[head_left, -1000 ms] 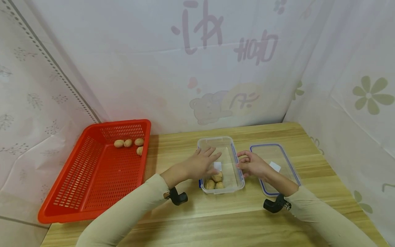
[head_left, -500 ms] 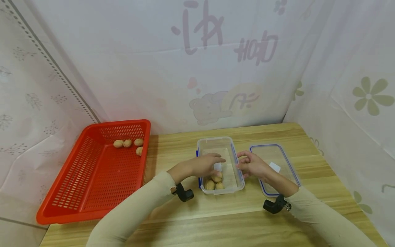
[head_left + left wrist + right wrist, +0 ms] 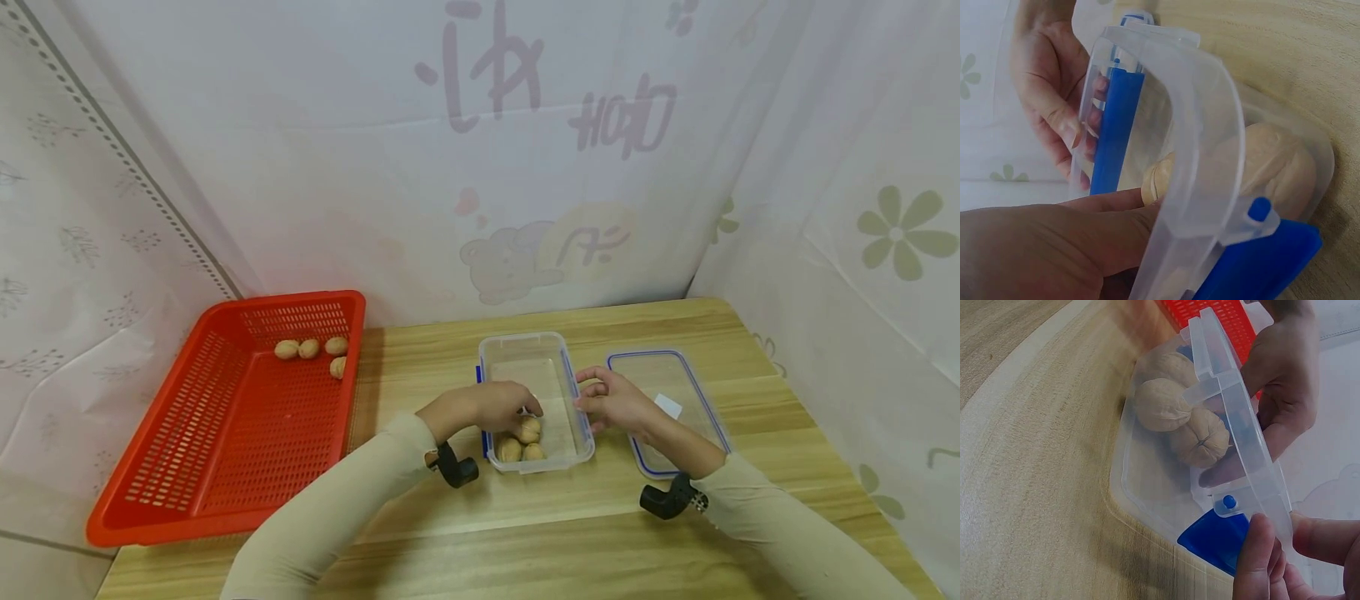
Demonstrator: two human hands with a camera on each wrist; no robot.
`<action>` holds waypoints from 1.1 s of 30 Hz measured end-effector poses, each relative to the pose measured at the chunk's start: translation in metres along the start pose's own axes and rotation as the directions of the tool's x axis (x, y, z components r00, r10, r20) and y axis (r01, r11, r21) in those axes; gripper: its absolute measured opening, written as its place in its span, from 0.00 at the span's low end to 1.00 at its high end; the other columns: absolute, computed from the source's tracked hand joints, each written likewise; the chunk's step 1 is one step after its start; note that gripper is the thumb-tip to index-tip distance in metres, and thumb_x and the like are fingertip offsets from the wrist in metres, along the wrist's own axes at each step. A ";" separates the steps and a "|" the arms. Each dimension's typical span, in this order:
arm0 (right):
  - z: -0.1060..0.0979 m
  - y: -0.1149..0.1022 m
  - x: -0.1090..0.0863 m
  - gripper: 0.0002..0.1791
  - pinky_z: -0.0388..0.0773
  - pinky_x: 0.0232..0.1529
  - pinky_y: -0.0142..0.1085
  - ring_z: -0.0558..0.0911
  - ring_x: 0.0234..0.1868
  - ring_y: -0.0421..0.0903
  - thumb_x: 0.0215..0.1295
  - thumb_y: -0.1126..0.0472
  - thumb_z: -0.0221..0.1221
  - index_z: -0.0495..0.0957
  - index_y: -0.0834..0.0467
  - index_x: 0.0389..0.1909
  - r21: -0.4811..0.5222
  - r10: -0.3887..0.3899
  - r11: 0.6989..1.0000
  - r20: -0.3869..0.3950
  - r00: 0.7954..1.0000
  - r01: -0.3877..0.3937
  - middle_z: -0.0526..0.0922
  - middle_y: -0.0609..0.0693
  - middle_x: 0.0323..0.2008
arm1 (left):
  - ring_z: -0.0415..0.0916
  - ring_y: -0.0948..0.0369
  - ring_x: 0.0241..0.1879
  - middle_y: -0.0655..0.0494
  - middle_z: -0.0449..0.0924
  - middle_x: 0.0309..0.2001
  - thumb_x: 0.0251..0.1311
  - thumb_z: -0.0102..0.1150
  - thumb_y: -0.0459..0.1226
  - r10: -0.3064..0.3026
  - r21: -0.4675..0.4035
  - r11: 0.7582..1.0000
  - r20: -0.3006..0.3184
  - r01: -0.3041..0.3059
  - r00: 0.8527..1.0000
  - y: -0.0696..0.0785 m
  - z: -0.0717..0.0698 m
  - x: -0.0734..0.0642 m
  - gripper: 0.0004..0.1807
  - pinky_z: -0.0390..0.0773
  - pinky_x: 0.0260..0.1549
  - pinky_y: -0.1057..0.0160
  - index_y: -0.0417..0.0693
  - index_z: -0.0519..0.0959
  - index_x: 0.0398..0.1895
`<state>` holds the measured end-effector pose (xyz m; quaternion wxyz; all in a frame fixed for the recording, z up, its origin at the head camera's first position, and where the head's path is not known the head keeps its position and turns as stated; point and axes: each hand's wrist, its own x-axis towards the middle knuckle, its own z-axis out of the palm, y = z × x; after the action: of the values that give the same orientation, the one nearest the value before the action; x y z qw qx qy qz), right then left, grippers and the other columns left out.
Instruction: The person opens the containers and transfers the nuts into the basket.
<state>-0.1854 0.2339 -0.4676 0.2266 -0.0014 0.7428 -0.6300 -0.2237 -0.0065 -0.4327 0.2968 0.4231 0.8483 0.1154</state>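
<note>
A clear plastic food container (image 3: 555, 358) with blue side latches stands uncovered on the table. Three walnuts show at its near end, among them an upper walnut (image 3: 530, 430) and a lower walnut (image 3: 509, 451). My left hand (image 3: 495, 405) reaches over the left wall into the container. Thumb and finger lie on opposite sides of the upper walnut (image 3: 1200, 439), pinching it against the pile; the left wrist view shows this walnut (image 3: 1157, 180) partly covered. On the right side, my right hand (image 3: 613, 400) grips the container's rim between thumb and fingers (image 3: 1256, 550).
A red plastic basket (image 3: 225, 527) stands at the left, with several walnuts (image 3: 309, 348) in its far right corner. To the right of the container lies its clear lid (image 3: 678, 371) with a blue seal, partly under the right forearm. White printed curtains (image 3: 337, 167) surround the table.
My left hand has lowered into the container, its spread fingers closing around the upper walnut. The right hand has stayed at the container's right rim.
</note>
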 end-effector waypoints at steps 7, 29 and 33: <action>0.001 -0.001 -0.001 0.26 0.84 0.31 0.38 0.79 0.37 0.46 0.73 0.71 0.57 0.60 0.70 0.67 0.002 0.000 1.000 0.003 1.000 0.000 0.79 0.57 0.40 | 0.80 0.61 0.54 0.55 0.83 0.56 0.68 0.64 0.34 0.009 0.023 1.000 -0.008 -0.008 1.000 0.000 0.004 0.002 0.18 0.77 0.55 0.66 0.44 0.82 0.60; 0.000 -0.001 -0.002 0.27 0.84 0.32 0.39 0.79 0.38 0.45 0.73 0.69 0.58 0.59 0.70 0.67 0.006 -0.004 1.000 0.009 1.000 0.004 0.78 0.53 0.37 | 0.75 0.57 0.48 0.47 0.78 0.52 0.65 0.65 0.30 0.082 -0.071 0.993 -0.178 -0.096 0.981 -0.005 -0.002 -0.003 0.19 0.76 0.50 0.64 0.38 0.79 0.59; -0.001 0.000 -0.001 0.27 0.84 0.32 0.39 0.79 0.38 0.46 0.73 0.68 0.58 0.59 0.69 0.67 -0.003 -0.003 1.000 0.009 1.000 0.003 0.79 0.54 0.38 | 0.74 0.56 0.48 0.45 0.78 0.53 0.64 0.63 0.27 0.109 -0.086 0.988 -0.216 -0.130 0.970 -0.009 -0.003 -0.002 0.20 0.77 0.49 0.63 0.36 0.79 0.59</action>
<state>-0.1849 0.2346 -0.4670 0.2291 -0.0059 0.7428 -0.6290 -0.2301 -0.0132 -0.4334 0.2186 0.4436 0.8410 0.2193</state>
